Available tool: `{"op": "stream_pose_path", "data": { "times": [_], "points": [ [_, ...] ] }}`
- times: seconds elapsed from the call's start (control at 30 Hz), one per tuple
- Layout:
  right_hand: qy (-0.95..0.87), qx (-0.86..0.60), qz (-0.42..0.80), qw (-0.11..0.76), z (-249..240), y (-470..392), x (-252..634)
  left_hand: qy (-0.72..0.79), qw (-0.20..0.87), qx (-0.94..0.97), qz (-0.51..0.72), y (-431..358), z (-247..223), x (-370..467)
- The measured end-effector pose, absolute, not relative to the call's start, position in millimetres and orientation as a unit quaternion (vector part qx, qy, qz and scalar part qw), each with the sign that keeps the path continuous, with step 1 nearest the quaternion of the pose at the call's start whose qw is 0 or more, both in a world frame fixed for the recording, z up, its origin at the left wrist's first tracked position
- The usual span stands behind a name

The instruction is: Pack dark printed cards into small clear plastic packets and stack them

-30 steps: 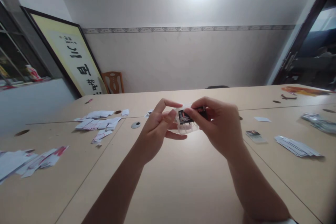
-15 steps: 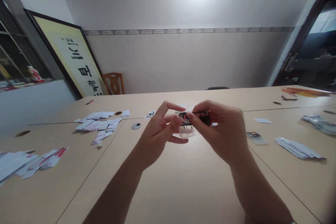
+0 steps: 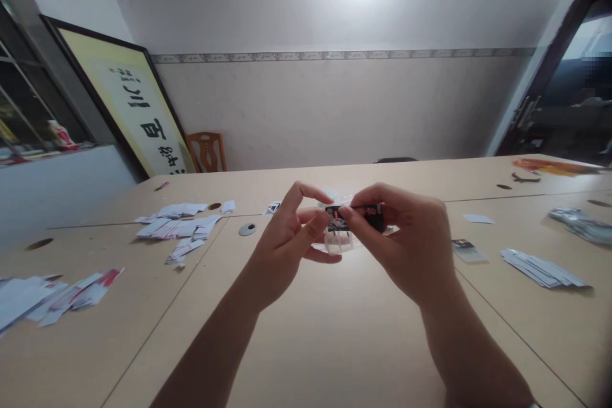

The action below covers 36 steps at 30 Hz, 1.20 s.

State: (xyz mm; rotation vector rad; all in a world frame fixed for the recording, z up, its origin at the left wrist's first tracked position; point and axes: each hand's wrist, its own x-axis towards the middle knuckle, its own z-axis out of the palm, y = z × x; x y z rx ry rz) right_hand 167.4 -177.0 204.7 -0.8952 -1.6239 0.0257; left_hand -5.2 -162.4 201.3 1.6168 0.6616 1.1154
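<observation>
One black strip [image 3: 367,211] stretches lengthwise left to right.

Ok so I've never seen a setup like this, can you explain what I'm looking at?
There's no machine here: these are a person's bare hands, seen from a camera worn on that person's head, looking forward and down. The left hand steadies a clear plastic piece, while the right hand pinches a black printed piece against it. Below is a pale table. White paper slips lie to the left; a fanned stack of strips lies to the right.
</observation>
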Motion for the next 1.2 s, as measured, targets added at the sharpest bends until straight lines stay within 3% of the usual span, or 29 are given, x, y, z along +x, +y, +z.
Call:
{"op": "stream_pose_path", "data": {
  "times": [1.2],
  "points": [
    [-0.703, -0.391, 0.023, 0.594, 206.6, -180.2, 166.7, 0.273, 0.517, 0.668, 0.460, -165.2, 202.9, -4.8]
  ]
}}
